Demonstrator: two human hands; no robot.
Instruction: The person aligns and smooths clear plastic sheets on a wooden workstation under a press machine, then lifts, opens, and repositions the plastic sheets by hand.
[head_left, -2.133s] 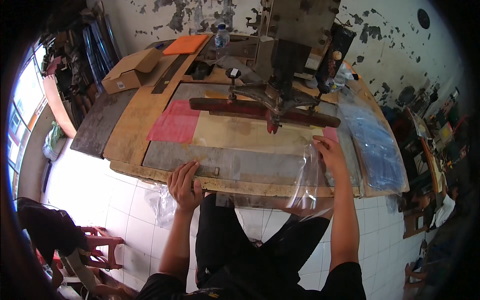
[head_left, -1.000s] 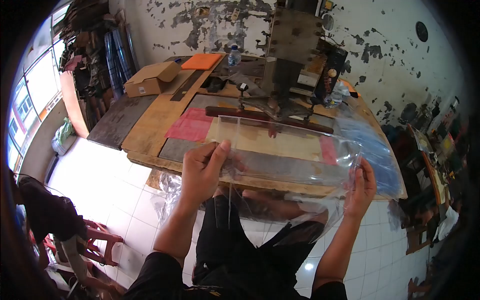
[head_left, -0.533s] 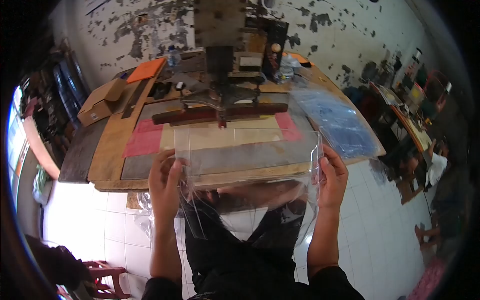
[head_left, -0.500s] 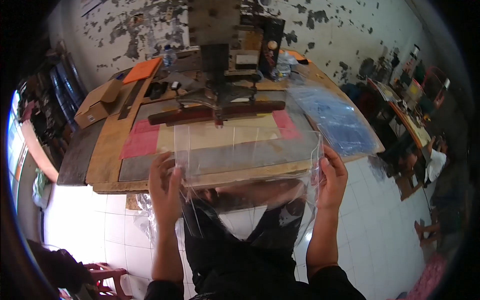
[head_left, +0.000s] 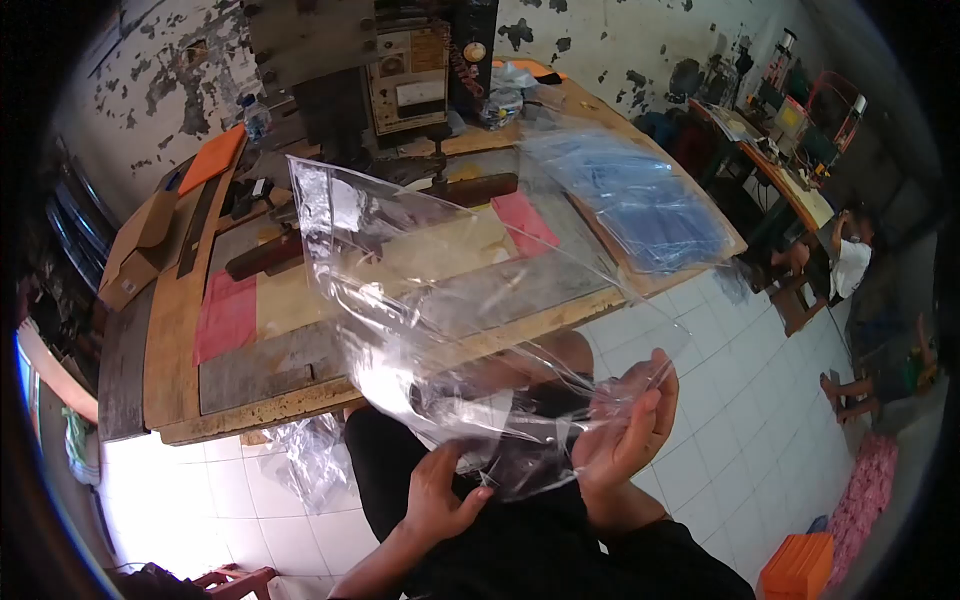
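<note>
A large clear plastic sheet (head_left: pixel 400 275) is held up above my lap, tilted, its far corner rising over the bench. It is glossy and creased; I cannot tell whether it is a single layer or a bag. My right hand (head_left: pixel 632 425) grips its right end, the fingers partly seen through the plastic. Low at the near edge, my left hand (head_left: pixel 440 495) has the plastic between its curled fingers and its thumb. Beyond the sheet, a pale yellow panel with pink ends (head_left: pixel 228 310) lies on the bench, partly seen through the plastic.
A press machine (head_left: pixel 320 50) with a dark bar stands over the wooden bench (head_left: pixel 290 408). Stacked bluish plastic sheets (head_left: pixel 650 215) lie at the right, a cardboard box (head_left: pixel 140 250) at the left. Another person (head_left: pixel 850 255) is at the far right. Crumpled plastic (head_left: pixel 315 460) hangs below the bench.
The sheet went from being held level between both hands to tilted, its far left corner raised. My left hand moved down and right, toward my lap; my right hand moved lower. The view turned right.
</note>
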